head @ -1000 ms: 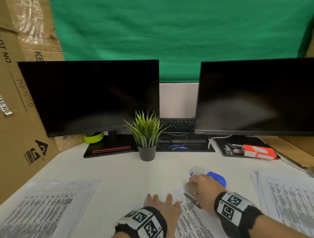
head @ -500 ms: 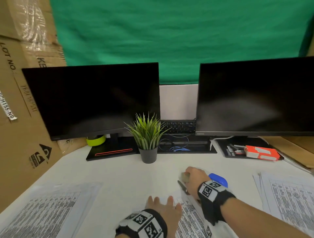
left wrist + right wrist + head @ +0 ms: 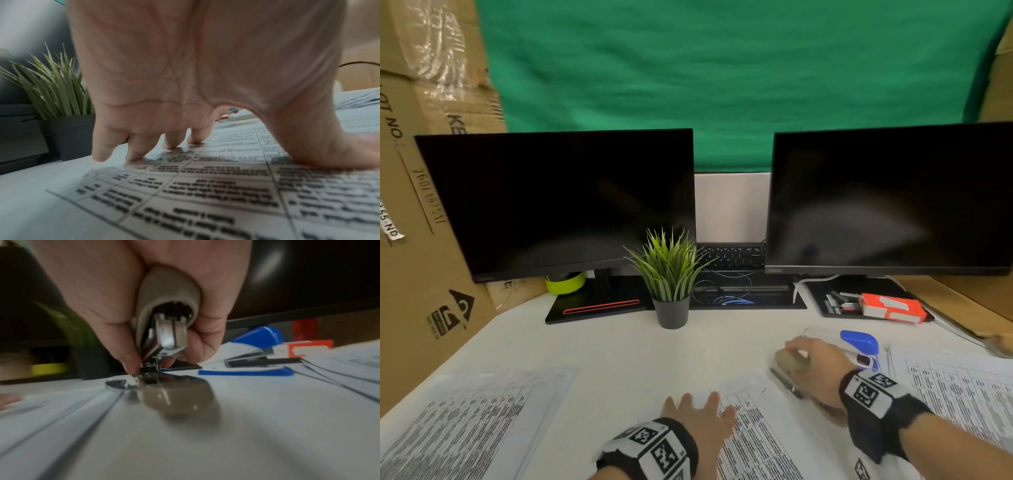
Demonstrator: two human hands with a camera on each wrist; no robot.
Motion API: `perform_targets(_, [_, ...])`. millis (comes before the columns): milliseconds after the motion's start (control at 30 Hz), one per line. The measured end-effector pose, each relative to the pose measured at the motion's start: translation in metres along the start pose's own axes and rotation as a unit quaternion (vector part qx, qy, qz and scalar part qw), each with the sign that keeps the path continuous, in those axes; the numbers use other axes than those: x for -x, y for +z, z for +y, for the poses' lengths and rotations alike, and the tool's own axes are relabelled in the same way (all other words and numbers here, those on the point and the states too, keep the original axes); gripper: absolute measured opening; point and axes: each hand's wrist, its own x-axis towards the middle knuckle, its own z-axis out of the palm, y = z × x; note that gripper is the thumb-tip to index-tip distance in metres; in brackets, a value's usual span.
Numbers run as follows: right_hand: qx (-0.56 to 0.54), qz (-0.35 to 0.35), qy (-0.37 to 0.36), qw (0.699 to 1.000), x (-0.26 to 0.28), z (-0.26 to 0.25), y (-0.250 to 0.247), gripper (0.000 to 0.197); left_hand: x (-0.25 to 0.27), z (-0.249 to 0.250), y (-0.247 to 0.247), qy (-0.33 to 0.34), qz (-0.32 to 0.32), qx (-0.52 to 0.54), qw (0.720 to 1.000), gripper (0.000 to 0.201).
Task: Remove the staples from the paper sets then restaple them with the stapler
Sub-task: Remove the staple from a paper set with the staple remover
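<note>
A printed paper set (image 3: 756, 442) lies on the white desk in front of me. My left hand (image 3: 697, 409) rests flat on it, fingers straight, pressing the sheet (image 3: 205, 194) down. My right hand (image 3: 810, 365) grips a beige staple remover (image 3: 786, 361) at the set's upper right corner. In the right wrist view the remover (image 3: 168, 305) points down, with its metal jaws against the paper. A blue and white stapler (image 3: 859, 344) lies just behind my right hand, also seen from the right wrist as the stapler (image 3: 257, 344).
More printed paper stacks lie at the left (image 3: 458, 428) and the right (image 3: 962, 387). A potted plant (image 3: 671, 284), two dark monitors and an orange box (image 3: 890, 308) stand at the back. Cardboard boxes (image 3: 421, 240) wall the left side.
My right hand with the staple remover has shifted a little away from me, up to the paper's top corner. The left hand has stayed flat on the paper.
</note>
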Motion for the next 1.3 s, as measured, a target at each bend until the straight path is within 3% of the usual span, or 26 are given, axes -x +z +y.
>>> perform_targets(33, [0.011, -0.018, -0.023, 1.0, 0.007, -0.004, 0.004, 0.033, -0.005, 0.002, 0.001, -0.039, -0.001, 0.049, 0.998, 0.058])
perform_targets(100, [0.056, -0.033, -0.056, 0.996, 0.015, -0.009, 0.013, 0.035, -0.013, 0.004, 0.004, -0.094, -0.009, 0.126, 0.988, 0.071])
perform_targets(167, [0.08, -0.032, -0.056, 0.995, 0.018, -0.011, 0.02, 0.038, -0.017, 0.004, 0.005, -0.111, -0.032, 0.14, 0.983, 0.093])
perform_targets(233, [0.089, -0.029, -0.052, 0.994, 0.02, -0.012, 0.022, 0.038, -0.017, 0.004, 0.005, -0.119, -0.041, 0.135, 0.983, 0.099])
perform_targets(600, [0.085, -0.013, -0.043, 0.995, 0.013, -0.007, 0.019, 0.045, -0.011, 0.016, 0.007, -0.14, 0.01, 0.114, 0.984, 0.091])
perform_targets(900, [0.055, -0.016, -0.021, 0.998, 0.005, -0.019, 0.026, 0.041, -0.007, 0.019, 0.002, -0.138, -0.008, 0.088, 0.986, 0.089])
perform_targets(1033, [0.055, -0.018, -0.025, 0.998, 0.008, -0.016, 0.019, 0.039, -0.007, 0.017, -0.002, -0.118, -0.026, 0.036, 0.992, 0.091])
perform_targets(1133, [0.054, -0.026, -0.026, 0.998, 0.013, -0.01, 0.015, 0.039, 0.001, 0.02, -0.015, -0.084, -0.004, -0.015, 0.996, 0.085])
perform_targets(1233, [0.062, -0.026, -0.038, 0.997, 0.012, -0.011, 0.014, 0.04, 0.01, 0.02, -0.026, 0.058, 0.055, -0.063, 0.995, 0.063])
perform_targets(1300, [0.067, -0.031, -0.045, 0.996, 0.011, -0.011, 0.015, 0.042, 0.014, 0.02, -0.025, 0.129, 0.059, -0.07, 0.987, 0.074])
